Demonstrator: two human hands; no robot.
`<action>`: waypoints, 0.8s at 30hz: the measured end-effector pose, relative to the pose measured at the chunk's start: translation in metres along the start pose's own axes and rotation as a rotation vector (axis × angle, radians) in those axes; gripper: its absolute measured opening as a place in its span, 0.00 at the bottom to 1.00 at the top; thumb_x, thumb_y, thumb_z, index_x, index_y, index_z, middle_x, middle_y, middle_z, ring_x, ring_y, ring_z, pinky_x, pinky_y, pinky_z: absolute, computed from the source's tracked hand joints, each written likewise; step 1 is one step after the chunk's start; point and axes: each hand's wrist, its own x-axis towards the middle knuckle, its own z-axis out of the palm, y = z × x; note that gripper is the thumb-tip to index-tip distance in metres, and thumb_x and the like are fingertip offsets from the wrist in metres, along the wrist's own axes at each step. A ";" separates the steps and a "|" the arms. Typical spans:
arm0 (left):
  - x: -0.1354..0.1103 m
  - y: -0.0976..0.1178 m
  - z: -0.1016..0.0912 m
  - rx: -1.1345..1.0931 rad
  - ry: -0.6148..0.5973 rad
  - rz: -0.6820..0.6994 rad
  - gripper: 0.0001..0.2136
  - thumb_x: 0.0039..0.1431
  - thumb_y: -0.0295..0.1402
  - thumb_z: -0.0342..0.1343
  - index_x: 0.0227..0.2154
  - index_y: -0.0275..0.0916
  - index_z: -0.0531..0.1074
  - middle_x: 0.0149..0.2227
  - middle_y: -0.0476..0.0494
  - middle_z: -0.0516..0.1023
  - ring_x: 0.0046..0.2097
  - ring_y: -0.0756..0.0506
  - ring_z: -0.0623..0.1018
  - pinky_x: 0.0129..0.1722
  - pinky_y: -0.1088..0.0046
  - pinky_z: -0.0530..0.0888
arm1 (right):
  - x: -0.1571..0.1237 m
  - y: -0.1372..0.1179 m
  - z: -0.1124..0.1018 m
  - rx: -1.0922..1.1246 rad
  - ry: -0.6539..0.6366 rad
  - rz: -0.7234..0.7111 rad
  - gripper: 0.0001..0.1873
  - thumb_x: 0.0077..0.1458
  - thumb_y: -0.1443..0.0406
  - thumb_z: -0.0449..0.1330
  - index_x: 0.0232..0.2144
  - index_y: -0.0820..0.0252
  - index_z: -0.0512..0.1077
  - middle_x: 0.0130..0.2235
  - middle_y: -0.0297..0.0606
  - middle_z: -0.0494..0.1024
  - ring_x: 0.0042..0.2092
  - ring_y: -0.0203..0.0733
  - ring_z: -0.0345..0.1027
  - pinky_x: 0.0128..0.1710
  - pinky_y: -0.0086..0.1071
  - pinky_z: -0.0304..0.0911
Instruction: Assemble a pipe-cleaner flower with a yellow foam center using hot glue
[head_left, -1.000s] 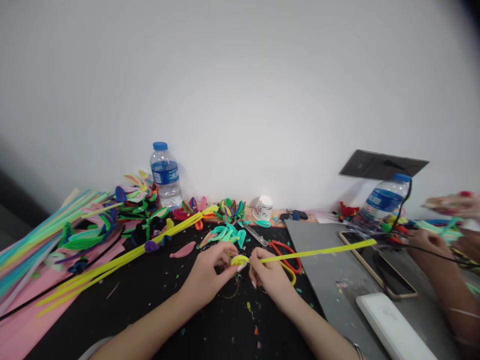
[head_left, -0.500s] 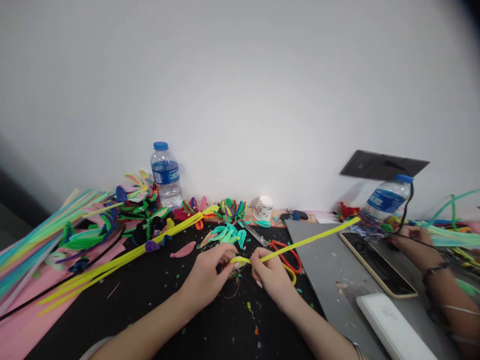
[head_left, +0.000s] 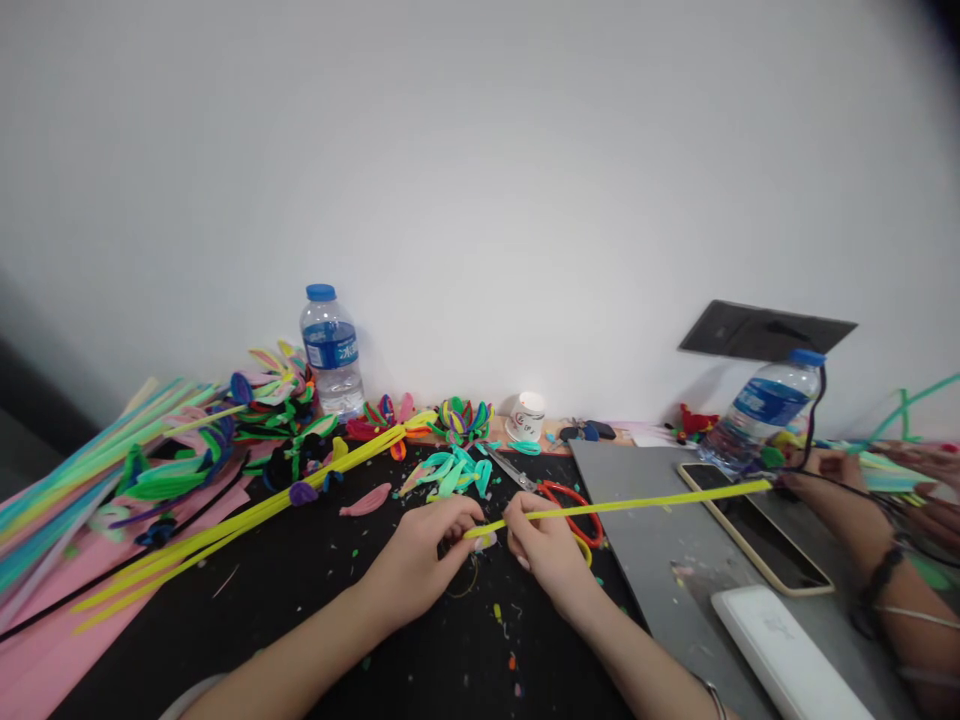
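Observation:
A long yellow pipe cleaner (head_left: pixel 645 503) is stretched between my two hands, its free end reaching far to the right over a phone. My left hand (head_left: pixel 435 540) pinches it near its left end. Just beside, my right hand (head_left: pixel 544 545) grips it between thumb and fingers. Beneath the strand, a small whitish piece and a thin wire loop (head_left: pixel 463 580) show between the hands, partly hidden. Red-and-yellow-handled scissors (head_left: pixel 574 505) lie right behind my right hand. Turquoise pipe-cleaner loops (head_left: pixel 454 470) sit behind my left hand, with a pink petal shape (head_left: pixel 365 500) to their left.
Yellow pipe cleaners (head_left: pixel 247 515) and coloured bundles (head_left: pixel 82 470) lie at left. A water bottle (head_left: pixel 332 350) and paper cup (head_left: pixel 526 417) stand by the wall. At right are a phone (head_left: pixel 757 535), a white power bank (head_left: pixel 784 650), another bottle (head_left: pixel 769 405) and a co-worker's arms (head_left: pixel 847 510).
The yellow pipe cleaner's free end has swung down and extends farther right; the strand between my hands is straighter. Both hands stay nearly in place. More of a co-worker's hands shows at right.

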 end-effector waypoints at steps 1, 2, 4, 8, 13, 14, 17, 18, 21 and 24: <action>0.000 0.000 0.000 -0.002 -0.008 0.006 0.05 0.58 0.29 0.52 0.36 0.41 0.70 0.30 0.48 0.76 0.31 0.48 0.75 0.33 0.74 0.72 | 0.000 0.000 0.000 0.008 0.006 0.011 0.20 0.51 0.53 0.57 0.17 0.55 0.55 0.11 0.24 0.55 0.14 0.29 0.43 0.16 0.26 0.38; -0.001 0.000 0.001 -0.003 -0.017 0.011 0.05 0.58 0.29 0.52 0.36 0.41 0.70 0.30 0.48 0.76 0.31 0.48 0.75 0.33 0.75 0.71 | 0.000 0.001 0.000 0.019 0.013 0.023 0.20 0.50 0.52 0.57 0.17 0.55 0.55 0.11 0.23 0.55 0.14 0.29 0.43 0.16 0.26 0.38; -0.001 0.001 0.001 -0.007 -0.033 0.013 0.05 0.58 0.28 0.53 0.36 0.41 0.70 0.30 0.48 0.76 0.31 0.48 0.75 0.33 0.75 0.71 | 0.001 0.002 0.000 0.039 0.022 0.040 0.21 0.50 0.53 0.58 0.17 0.55 0.55 0.11 0.23 0.55 0.14 0.28 0.42 0.16 0.26 0.37; 0.000 0.004 0.001 -0.005 -0.048 0.019 0.05 0.57 0.28 0.53 0.36 0.40 0.71 0.29 0.49 0.76 0.30 0.49 0.75 0.32 0.76 0.71 | 0.002 0.003 -0.001 0.055 0.035 0.050 0.21 0.49 0.53 0.59 0.17 0.55 0.55 0.11 0.23 0.54 0.14 0.28 0.40 0.16 0.26 0.35; -0.001 0.003 0.001 0.006 -0.015 0.041 0.04 0.59 0.28 0.52 0.35 0.40 0.71 0.30 0.48 0.77 0.31 0.49 0.75 0.33 0.76 0.71 | 0.003 0.004 -0.004 0.054 0.042 0.056 0.20 0.49 0.54 0.59 0.16 0.55 0.55 0.12 0.22 0.53 0.14 0.27 0.39 0.15 0.26 0.35; -0.001 0.002 0.001 0.007 -0.004 0.043 0.05 0.59 0.28 0.52 0.36 0.40 0.71 0.30 0.47 0.77 0.31 0.49 0.75 0.33 0.76 0.71 | 0.004 0.004 -0.004 0.055 0.043 0.060 0.20 0.49 0.54 0.59 0.16 0.55 0.55 0.12 0.22 0.53 0.14 0.27 0.39 0.15 0.25 0.35; -0.001 0.001 0.001 0.016 0.024 0.049 0.05 0.59 0.29 0.52 0.36 0.40 0.72 0.32 0.46 0.77 0.31 0.48 0.75 0.33 0.75 0.71 | 0.004 0.004 -0.004 0.054 0.043 0.064 0.19 0.50 0.56 0.58 0.16 0.55 0.56 0.12 0.23 0.54 0.14 0.27 0.40 0.15 0.25 0.35; -0.001 0.001 0.001 0.014 0.032 0.043 0.05 0.59 0.29 0.52 0.36 0.40 0.72 0.32 0.46 0.77 0.31 0.48 0.74 0.33 0.74 0.71 | 0.004 0.003 -0.004 0.053 0.045 0.063 0.19 0.50 0.56 0.58 0.16 0.56 0.56 0.12 0.23 0.54 0.14 0.27 0.40 0.15 0.25 0.35; 0.000 0.003 0.001 -0.059 0.059 -0.026 0.05 0.58 0.30 0.52 0.34 0.39 0.73 0.31 0.46 0.77 0.31 0.48 0.74 0.32 0.74 0.71 | 0.003 0.001 -0.003 0.046 0.053 0.055 0.19 0.50 0.57 0.59 0.16 0.56 0.55 0.12 0.23 0.54 0.15 0.27 0.42 0.15 0.25 0.36; 0.001 0.005 0.002 -0.181 0.085 -0.135 0.04 0.55 0.30 0.54 0.32 0.38 0.73 0.28 0.47 0.75 0.29 0.48 0.74 0.29 0.75 0.71 | 0.002 -0.002 -0.002 0.033 0.053 0.046 0.19 0.50 0.58 0.58 0.16 0.56 0.55 0.12 0.24 0.55 0.14 0.27 0.43 0.15 0.25 0.38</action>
